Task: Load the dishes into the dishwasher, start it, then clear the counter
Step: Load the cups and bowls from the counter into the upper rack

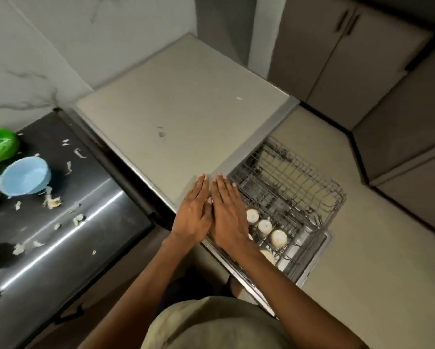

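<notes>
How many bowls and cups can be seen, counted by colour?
Green bowl on the dark counter: 1
Light blue bowl on the same counter: 1
White cups upside down in the dishwasher rack: 3 clearly seen; a fourth pale piece lower down is partly hidden
Total: 5 clearly seen

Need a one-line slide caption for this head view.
Both hands, left and right, flat side by side above the pulled-out rack holding cups.

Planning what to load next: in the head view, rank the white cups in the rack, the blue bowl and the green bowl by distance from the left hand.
From the left hand:
1. White cups, just right, in the rack.
2. Blue bowl, left on the counter.
3. Green bowl, farther left.
</notes>
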Demonstrator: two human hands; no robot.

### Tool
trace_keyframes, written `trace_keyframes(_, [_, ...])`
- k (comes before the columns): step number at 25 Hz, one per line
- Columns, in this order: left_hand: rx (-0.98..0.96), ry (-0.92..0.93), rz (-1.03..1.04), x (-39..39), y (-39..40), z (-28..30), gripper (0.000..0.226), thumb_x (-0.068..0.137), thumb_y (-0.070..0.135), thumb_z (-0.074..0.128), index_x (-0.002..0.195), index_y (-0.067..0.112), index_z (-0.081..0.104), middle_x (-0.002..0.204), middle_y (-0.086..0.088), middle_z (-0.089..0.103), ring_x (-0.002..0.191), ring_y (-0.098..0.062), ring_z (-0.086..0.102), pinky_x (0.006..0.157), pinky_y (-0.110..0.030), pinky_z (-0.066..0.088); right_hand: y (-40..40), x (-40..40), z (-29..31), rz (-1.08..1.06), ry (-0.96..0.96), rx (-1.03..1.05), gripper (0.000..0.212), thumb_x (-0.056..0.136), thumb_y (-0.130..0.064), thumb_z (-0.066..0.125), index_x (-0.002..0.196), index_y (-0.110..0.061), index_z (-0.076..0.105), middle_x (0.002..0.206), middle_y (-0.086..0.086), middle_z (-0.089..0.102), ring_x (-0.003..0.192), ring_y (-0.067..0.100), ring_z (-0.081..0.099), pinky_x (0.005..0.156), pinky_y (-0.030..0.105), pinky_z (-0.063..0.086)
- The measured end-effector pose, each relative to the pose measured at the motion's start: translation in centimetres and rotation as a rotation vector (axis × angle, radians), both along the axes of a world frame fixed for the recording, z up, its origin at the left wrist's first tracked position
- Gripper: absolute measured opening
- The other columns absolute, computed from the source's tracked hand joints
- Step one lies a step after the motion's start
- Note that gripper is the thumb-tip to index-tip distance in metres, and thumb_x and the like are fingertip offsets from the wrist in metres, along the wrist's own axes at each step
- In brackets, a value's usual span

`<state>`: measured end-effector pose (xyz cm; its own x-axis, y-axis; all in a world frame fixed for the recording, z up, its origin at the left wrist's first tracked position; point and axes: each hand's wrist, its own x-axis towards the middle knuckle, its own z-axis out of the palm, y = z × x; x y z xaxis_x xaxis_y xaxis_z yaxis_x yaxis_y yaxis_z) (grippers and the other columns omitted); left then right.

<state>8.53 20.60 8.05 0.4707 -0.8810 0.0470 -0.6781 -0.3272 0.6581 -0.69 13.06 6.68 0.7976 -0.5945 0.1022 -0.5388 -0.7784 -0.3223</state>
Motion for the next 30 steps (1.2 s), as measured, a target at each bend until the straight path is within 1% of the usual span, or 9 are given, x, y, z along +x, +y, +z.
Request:
trace_keyframes(4, [-0.020, -0.027, 0.214, 4.2, 5.0, 1.7, 0.062, 0.099, 0.030, 0.026, 0.156, 0.006, 0.023, 0.164, -0.010, 0.019, 0.153, -0.013, 0.011, 0.126, -0.031, 0.011, 3.5, 5.7, 2.1, 0.197, -0.061, -0.018, 0.063, 0.100, -0.030, 0.020, 0.157, -0.005, 0.022, 0.166, 0.012, 0.014, 0.155, 0.022, 0.007, 0.125, 0.036, 0.001])
trace_keyframes(8, [-0.057, -0.055, 0.428, 8.8, 12.1, 2.9, 0.059, 0.103, 0.032, 0.029, 0.156, 0.006, 0.024, 0.164, -0.008, 0.019, 0.152, -0.012, 0.012, 0.124, -0.024, 0.007, 8.6, 12.5, 3.4, 0.352, -0.149, -0.013, 0.056, 0.104, -0.027, 0.028, 0.155, -0.005, 0.031, 0.164, 0.013, 0.022, 0.154, 0.021, 0.015, 0.126, 0.034, 0.004])
trace_keyframes(12, [-0.058, -0.027, 0.589, 13.7, 20.1, 4.1, 0.061, 0.102, 0.033, 0.031, 0.157, 0.009, 0.022, 0.165, -0.005, 0.016, 0.153, -0.010, 0.010, 0.125, -0.026, 0.010, 15.4, 19.0, 4.9, 0.483, -0.177, 0.024, 0.056, 0.106, -0.030, 0.034, 0.154, -0.003, 0.031, 0.164, 0.013, 0.023, 0.153, 0.021, 0.016, 0.126, 0.037, 0.010])
trace_keyframes(15, [-0.060, -0.010, 0.664, 16.8, 25.1, 4.9, 0.064, 0.098, 0.030, 0.033, 0.158, 0.011, 0.020, 0.164, 0.000, 0.013, 0.152, -0.007, 0.008, 0.122, -0.017, 0.004, 20.0, 22.9, 5.5, 0.545, -0.193, 0.032, 0.057, 0.103, -0.029, 0.038, 0.152, -0.001, 0.035, 0.162, 0.014, 0.028, 0.152, 0.023, 0.020, 0.126, 0.040, 0.014])
trace_keyframes(18, [-0.049, 0.035, 0.760, 18.9, 29.9, 5.3, 0.067, 0.096, 0.028, 0.040, 0.158, 0.013, 0.020, 0.164, 0.001, 0.013, 0.151, -0.006, 0.009, 0.125, -0.028, 0.011, 24.8, 26.0, 6.1, 0.620, -0.166, 0.084, 0.061, 0.098, -0.030, 0.032, 0.153, -0.002, 0.034, 0.162, 0.013, 0.028, 0.153, 0.022, 0.020, 0.126, 0.038, 0.012])
trace_keyframes(22, [-0.047, 0.055, 0.918, 21.2, 35.1, 5.0, 0.066, 0.094, 0.010, 0.051, 0.155, 0.009, 0.029, 0.163, -0.005, 0.024, 0.151, -0.014, 0.019, 0.122, -0.024, 0.011, 29.7, 29.0, 6.1, 0.730, -0.101, 0.166, 0.060, 0.097, -0.021, 0.054, 0.152, -0.004, 0.037, 0.160, 0.012, 0.033, 0.151, 0.024, 0.025, 0.125, 0.042, 0.020])
trace_keyframes(24, [-0.055, 0.073, 1.035, 21.7, 36.7, 5.1, 0.062, 0.093, 0.007, 0.054, 0.153, 0.007, 0.035, 0.160, -0.008, 0.033, 0.148, -0.019, 0.028, 0.118, -0.023, 0.015, 31.2, 29.9, 6.2, 0.798, -0.029, 0.202, 0.065, 0.096, -0.022, 0.058, 0.154, -0.006, 0.033, 0.161, 0.011, 0.031, 0.151, 0.024, 0.023, 0.125, 0.036, 0.014])
trace_keyframes(27, [-0.093, 0.065, 1.172, 22.0, 39.0, 5.0, 0.045, 0.088, 0.003, 0.054, 0.132, 0.009, 0.055, 0.134, -0.009, 0.058, 0.123, -0.020, 0.050, 0.104, -0.021, 0.032, 33.5, 31.6, 6.1, 0.849, 0.056, 0.240, 0.069, 0.096, -0.033, 0.057, 0.154, -0.007, 0.032, 0.158, 0.012, 0.036, 0.147, 0.025, 0.029, 0.120, 0.033, 0.020])
trace_keyframes(30, [-0.141, 0.088, 1.198, 21.7, 40.3, 4.7, 0.026, 0.082, 0.006, 0.049, 0.100, 0.025, 0.055, 0.096, 0.002, 0.064, 0.087, -0.019, 0.057, 0.081, -0.040, 0.052, 35.5, 33.1, 5.3, 0.848, 0.106, 0.254, 0.073, 0.094, -0.047, 0.058, 0.151, -0.007, 0.036, 0.150, 0.012, 0.044, 0.138, 0.027, 0.038, 0.113, 0.037, 0.031])
